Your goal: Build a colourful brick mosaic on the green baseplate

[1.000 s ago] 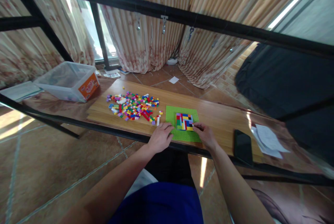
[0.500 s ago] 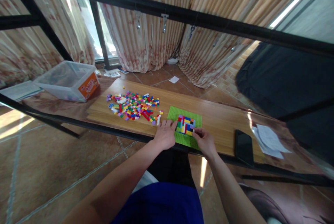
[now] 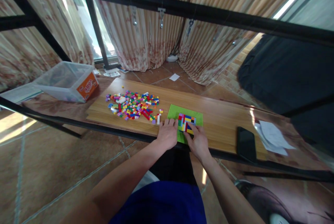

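A green studded baseplate (image 3: 197, 117) lies near the front edge of the wooden board. On it sits a low block build (image 3: 183, 119) of red, blue, yellow, white and green toy bricks. My left hand (image 3: 168, 134) rests at the left edge of the baseplate, palm down, its fingers laid out beside the build. My right hand (image 3: 198, 142) reaches over the build's right front part, thumb at the near side and index finger bent over the top. Whatever is between those fingertips is hidden. A white brick strip (image 3: 158, 118) stands just left of my left fingers.
Loose colored bricks (image 3: 134, 105) are spread across the left of the wooden board (image 3: 221, 116). A clear plastic bin (image 3: 66, 78) stands at far left. To the right lie a black phone (image 3: 246, 144) and white papers (image 3: 272, 137). A black metal bar (image 3: 208, 17) crosses above.
My right hand has moved left and inward from the build's right edge onto its front part. A small white piece seen at its fingertips before is out of sight. My left hand has barely shifted.
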`<state>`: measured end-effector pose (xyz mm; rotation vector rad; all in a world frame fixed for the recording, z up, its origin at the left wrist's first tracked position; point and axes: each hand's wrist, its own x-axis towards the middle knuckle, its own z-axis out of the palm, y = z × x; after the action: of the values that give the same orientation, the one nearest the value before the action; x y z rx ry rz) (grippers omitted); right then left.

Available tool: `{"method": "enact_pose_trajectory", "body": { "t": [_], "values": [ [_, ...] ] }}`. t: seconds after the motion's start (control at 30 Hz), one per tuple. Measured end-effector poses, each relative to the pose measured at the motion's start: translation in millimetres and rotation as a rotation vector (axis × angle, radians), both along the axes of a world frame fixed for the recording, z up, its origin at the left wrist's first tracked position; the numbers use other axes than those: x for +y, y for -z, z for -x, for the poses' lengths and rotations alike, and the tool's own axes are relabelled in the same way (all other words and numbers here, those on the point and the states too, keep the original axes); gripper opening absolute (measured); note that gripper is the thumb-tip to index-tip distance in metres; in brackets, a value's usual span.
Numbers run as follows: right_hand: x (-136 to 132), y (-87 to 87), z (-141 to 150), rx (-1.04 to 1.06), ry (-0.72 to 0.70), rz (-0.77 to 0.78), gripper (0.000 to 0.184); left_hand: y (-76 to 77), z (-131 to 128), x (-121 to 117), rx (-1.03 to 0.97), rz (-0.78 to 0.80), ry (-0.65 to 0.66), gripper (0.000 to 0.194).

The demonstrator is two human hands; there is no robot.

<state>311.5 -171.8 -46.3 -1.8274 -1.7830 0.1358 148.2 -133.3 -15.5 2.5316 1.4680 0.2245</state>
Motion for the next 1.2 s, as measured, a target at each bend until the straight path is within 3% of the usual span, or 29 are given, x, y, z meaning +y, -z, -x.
{"method": "enact_pose_trajectory", "body": {
  "t": [0.23,0.47,0.57,0.67,0.87,1.2],
  "values": [
    [2,-0.7,0,-0.05,-0.015,0.01,0.044,-3.5,-7,1,0.037,-0.006,0.029,0.055],
    [0,-1.1,-3,0.033,-0.032,0.041,0.048,0.0,1,3,-0.054,0.044,0.056,0.062],
    [-1,-3.9,-6,0.138,-0.009,0.05,0.059,2.1,3,5,-0.089,0.07,0.027,0.065],
    [2,-5.2,-10,0.377,0.08,0.081,0.075,1.8,2,7,-0.105,0.107,-0.019,0.07],
    [16,3.9,-20,0.913,0.181,0.031,0.071,-2.6,-4,13,-0.076,0.159,-0.039,0.074],
    [16,14.9,-20,0.885,0.166,0.005,0.065,1.0,-6,22,-0.133,0.241,-0.02,0.076]
  ]
}}
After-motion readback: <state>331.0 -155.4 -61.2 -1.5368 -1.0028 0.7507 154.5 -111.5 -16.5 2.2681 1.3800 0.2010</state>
